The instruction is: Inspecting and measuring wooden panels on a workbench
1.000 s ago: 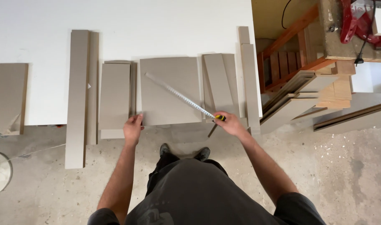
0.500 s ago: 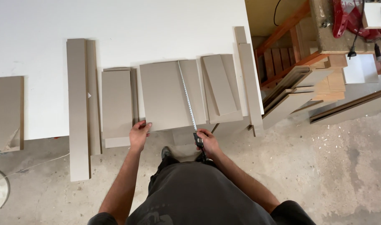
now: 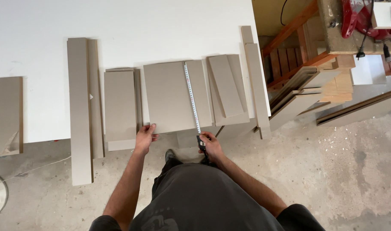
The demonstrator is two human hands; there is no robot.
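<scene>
**Tape now straight across the panel**

The right hand (image 3: 210, 145) closes on the tape measure (image 3: 192, 98), whose blade, slanted a second ago, now runs square up the central grey panel (image 3: 170, 96), so its length reads true. The left hand (image 3: 145, 137) pinches that panel's near edge. It lies on the white counter (image 3: 140, 25), grey offcuts just beside it left and right; nothing blocks the blade.
</scene>
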